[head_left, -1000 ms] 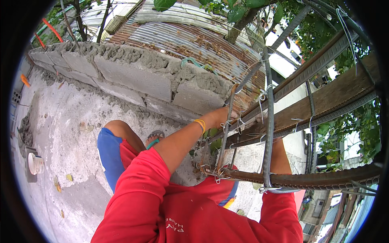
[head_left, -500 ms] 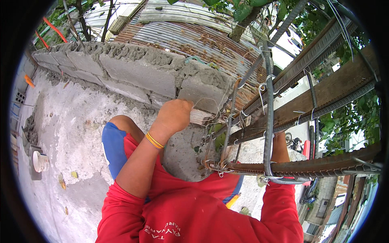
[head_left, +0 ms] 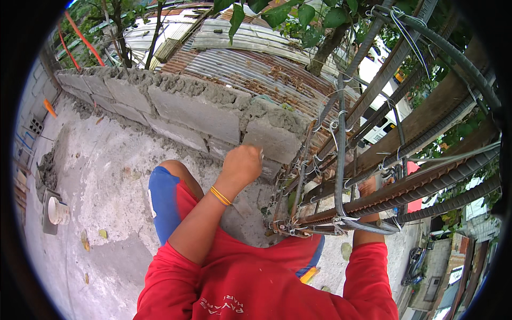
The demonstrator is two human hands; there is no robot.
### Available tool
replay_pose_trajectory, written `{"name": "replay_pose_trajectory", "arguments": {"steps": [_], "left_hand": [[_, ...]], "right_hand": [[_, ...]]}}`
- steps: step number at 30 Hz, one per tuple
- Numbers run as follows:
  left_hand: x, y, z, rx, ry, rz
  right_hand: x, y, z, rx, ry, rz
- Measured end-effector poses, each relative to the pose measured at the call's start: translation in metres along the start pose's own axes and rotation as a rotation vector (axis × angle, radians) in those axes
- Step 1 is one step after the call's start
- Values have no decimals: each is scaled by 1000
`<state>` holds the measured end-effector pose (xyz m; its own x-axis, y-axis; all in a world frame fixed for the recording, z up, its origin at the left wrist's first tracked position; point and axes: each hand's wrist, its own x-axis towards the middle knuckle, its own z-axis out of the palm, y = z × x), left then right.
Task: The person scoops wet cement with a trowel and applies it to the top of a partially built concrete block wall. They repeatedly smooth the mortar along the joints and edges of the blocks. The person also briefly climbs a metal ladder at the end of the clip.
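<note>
My left hand, with yellow bands at the wrist, is closed in front of the low block wall. A small pale bit shows at its fingertips, where a thin wire loop was visible a moment earlier; the wire itself is hard to make out now. Close to its right stands the rebar cage, made of ribbed bars and bent ties bound with light wire. My right hand is behind the cage's bars on the far right side. Its fingers are mostly hidden, so its grip cannot be seen.
Rough mortar tops the wall. Beyond it lies a rusty corrugated sheet roof. A white bucket stands on the concrete floor at left. Long bars stretch toward the upper right, past a brown plank and leaves.
My left hand has shifted slightly relative to the wall, still closed, and the wire loop beside it is no longer distinct. The view has tilted, showing more of the cage and my right hand.
</note>
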<state>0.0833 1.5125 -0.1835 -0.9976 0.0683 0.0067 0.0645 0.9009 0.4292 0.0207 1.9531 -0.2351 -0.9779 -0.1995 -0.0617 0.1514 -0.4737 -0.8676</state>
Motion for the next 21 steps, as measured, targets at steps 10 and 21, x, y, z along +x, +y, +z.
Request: {"name": "replay_pose_trajectory", "arguments": {"steps": [10, 21], "left_hand": [[63, 138, -141, -856, 20, 383], [72, 152, -156, 120, 731, 773]], "right_hand": [[-23, -66, -21, 35, 161, -235], [-23, -186, 60, -323, 50, -472]]}}
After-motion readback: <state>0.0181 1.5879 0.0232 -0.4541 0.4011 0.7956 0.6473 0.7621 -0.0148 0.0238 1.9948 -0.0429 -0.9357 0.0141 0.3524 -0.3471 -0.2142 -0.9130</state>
